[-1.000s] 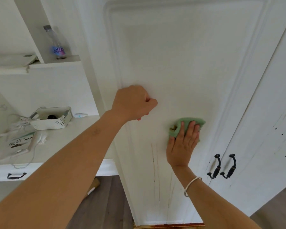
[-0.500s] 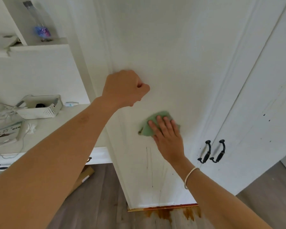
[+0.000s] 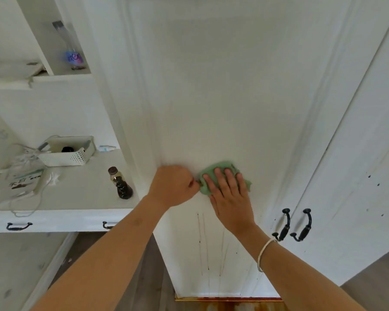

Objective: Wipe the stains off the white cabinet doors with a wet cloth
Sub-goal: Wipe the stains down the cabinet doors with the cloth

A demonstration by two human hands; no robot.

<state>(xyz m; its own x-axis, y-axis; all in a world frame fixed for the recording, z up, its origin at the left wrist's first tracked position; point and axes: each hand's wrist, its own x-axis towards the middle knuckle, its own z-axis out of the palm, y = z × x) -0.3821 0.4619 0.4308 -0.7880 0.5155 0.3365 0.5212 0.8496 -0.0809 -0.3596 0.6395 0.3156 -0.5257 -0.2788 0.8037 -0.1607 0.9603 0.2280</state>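
- Since a second ago, the left grip [image 3: 173, 187] has come down from above the cloth [image 3: 225, 168] to sit level with it, just beside its left edge.
- Right grip [image 3: 230, 194] has turned: its fingers, which leaned right a second ago, now point up the door and slightly left.
- Cloth: a green crumpled wad lying flat against the lower middle of the left cabinet door [image 3: 211, 97]. It is wider than tall, so its long axis runs across the door, left to right.
- Right grip: fully open, four fingers straight and slightly spread, palm pressing the cloth to the panel. Cloth shows above the fingertips and on both sides of the hand.
- Left grip: closed into a fist, knuckles toward the door, thumb tip at the cloth's left corner. Nothing shows inside it; whether the thumb touches the cloth cannot be told.
- Stains: thin dark drip streaks [image 3: 203, 243] run down the panel, starting just below the right wrist. Dark specks [image 3: 369, 176] dot the right cabinet door [image 3: 357, 198].
- Two black handles [image 3: 284, 225] stand side by side where the doors meet.
- White bracelet [image 3: 264, 252] circles the right wrist.
- Desk [image 3: 76, 187] to the left carries a dark bottle [image 3: 121, 185] standing upright and a white basket [image 3: 67, 153].
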